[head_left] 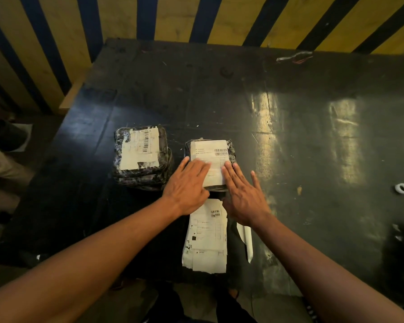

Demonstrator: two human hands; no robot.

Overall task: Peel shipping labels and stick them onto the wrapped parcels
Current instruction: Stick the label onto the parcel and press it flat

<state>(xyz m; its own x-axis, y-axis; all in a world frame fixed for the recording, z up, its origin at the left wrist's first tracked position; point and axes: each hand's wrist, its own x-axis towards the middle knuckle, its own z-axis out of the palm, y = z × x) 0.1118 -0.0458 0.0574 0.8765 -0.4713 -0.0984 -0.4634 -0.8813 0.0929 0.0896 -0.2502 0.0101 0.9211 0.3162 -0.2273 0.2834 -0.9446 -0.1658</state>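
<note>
A dark wrapped parcel lies at the middle of the black table with a white shipping label on its top. My left hand lies flat on the label's left part, fingers spread. My right hand lies flat on the label's right edge, fingers apart. Neither hand grips anything. To the left sits a stack of wrapped parcels, the top one bearing a label. A pile of label sheets lies near the table's front edge, below my hands.
A strip of white backing paper lies right of the label sheets. A small white ring sits at the table's right. Scraps of tape and wire lie at the far edge. A yellow striped wall stands behind the table.
</note>
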